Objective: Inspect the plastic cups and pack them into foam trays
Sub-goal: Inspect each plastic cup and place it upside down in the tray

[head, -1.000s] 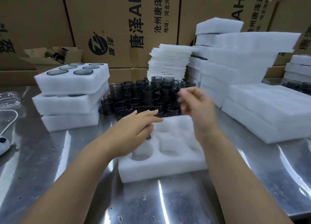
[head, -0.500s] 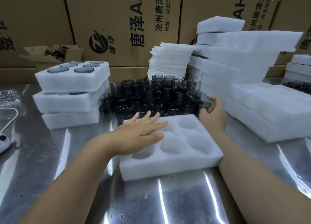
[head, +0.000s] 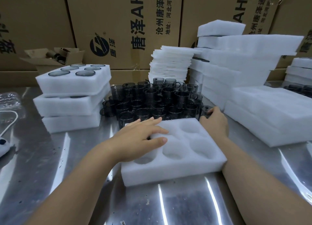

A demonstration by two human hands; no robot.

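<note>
An empty white foam tray (head: 177,170) with round pockets lies on the steel table in front of me. My left hand (head: 140,137) rests flat on its left part with the fingers spread, and a small dark bit shows under the fingers. Behind the tray stands a dense cluster of dark see-through plastic cups (head: 152,98) with handles. My right hand (head: 214,121) is at the tray's far right corner, its fingers curled around one dark cup (head: 205,110) at the cluster's right edge.
Three stacked foam trays (head: 72,88) with cups in the top one stand at the left. Thin foam sheets (head: 170,64) and tall foam tray stacks (head: 270,110) fill the back and right. Cardboard cartons (head: 118,22) wall the rear. A white cable (head: 8,123) lies far left.
My right hand dropped from above the cups to the tray's far right corner and closed on a cup. The tray shifted slightly right. My left hand settled flatter onto it.
</note>
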